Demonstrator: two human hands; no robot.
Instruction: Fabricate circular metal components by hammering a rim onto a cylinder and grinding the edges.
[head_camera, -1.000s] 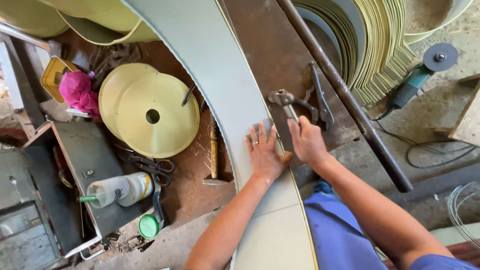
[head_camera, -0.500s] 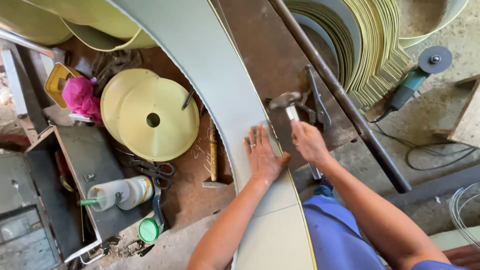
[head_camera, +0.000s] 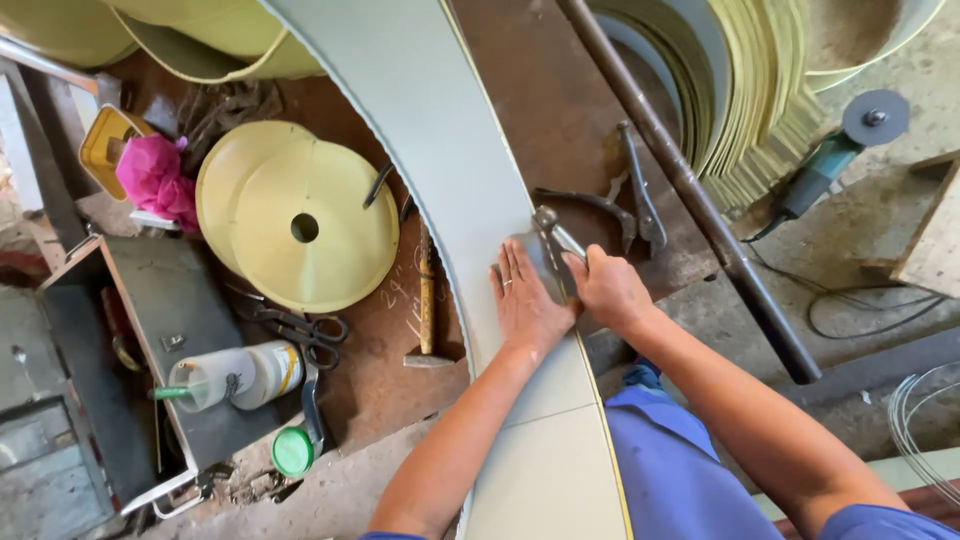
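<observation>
We take the long curved grey metal strip (head_camera: 440, 150) as our landmark; it arcs down the rusty workbench (head_camera: 540, 120) toward us. Our left hand (head_camera: 525, 305) lies flat on the strip, fingers spread, pressing it down. Our right hand (head_camera: 610, 290) sits at the strip's right edge, closed around the handle of a hand tool (head_camera: 552, 235) whose head meets that edge. The strip's edge looks thin, so a slip of the tool could, we judge, run it into our left fingers just beside it, or nick the sheet. If the flat hand eases, the strip may shift under the tool. Left of the strip lie yellow discs (head_camera: 300, 225); right of it, a steel bar (head_camera: 690, 190).
</observation>
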